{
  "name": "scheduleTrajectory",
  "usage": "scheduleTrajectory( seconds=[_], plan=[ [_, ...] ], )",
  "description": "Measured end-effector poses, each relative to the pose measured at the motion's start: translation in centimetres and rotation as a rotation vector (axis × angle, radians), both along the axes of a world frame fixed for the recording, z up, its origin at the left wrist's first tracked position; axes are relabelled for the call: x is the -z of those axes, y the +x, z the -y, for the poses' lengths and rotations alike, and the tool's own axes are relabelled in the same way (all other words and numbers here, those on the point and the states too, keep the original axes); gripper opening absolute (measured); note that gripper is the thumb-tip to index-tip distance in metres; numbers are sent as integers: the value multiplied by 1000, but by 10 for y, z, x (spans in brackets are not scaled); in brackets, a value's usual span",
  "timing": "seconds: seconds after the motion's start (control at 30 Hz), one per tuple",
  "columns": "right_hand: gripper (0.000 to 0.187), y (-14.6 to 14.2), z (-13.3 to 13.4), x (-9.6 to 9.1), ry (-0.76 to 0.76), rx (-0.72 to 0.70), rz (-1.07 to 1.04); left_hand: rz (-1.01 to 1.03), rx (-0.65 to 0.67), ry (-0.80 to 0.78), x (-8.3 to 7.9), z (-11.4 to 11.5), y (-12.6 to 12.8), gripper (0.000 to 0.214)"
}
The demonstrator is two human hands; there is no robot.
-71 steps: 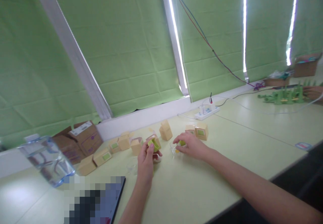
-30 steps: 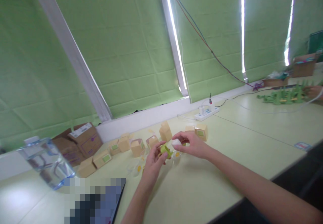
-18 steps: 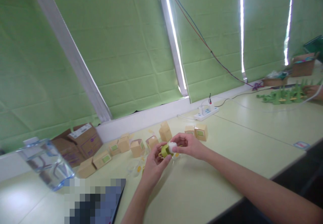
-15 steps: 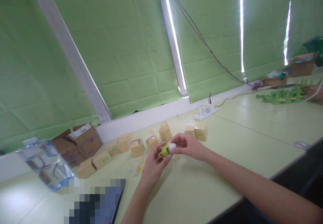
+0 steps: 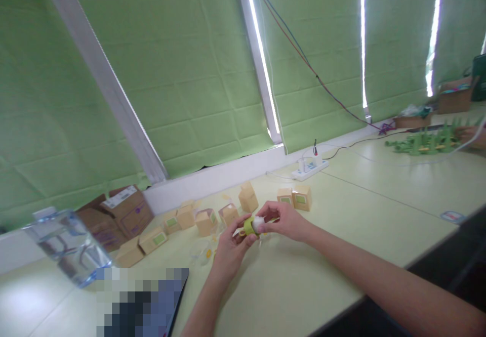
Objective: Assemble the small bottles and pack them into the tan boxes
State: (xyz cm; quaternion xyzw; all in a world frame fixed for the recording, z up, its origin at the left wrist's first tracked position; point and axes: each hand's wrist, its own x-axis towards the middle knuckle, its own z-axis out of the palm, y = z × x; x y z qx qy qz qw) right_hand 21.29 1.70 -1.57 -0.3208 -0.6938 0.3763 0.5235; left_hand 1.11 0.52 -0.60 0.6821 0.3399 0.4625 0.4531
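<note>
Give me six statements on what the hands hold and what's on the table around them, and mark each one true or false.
1. The right hand holds a white piece. True.
2. The left hand is empty. False: it holds a yellow-green piece.
3. The white piece is held well away from the yellow-green piece. False: the two are brought together between the hands.
4. A clear bottle is at the left of the picture. True.
5. The power strip is black. False: it is white.
6. Another person's hand is beside the green parts at the far right. True.
</note>
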Motion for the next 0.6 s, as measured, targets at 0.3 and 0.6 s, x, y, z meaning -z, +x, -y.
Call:
scheduleTrajectory(
  seconds=[0.3, 0.6],
  plan=[
    [44, -2, 4, 1, 54, -6, 21, -21, -5, -2, -1, 3, 1, 51],
    [30, -4, 10, -4, 208, 16, 75, -174, -62, 102, 0, -2, -3, 52]
  ],
)
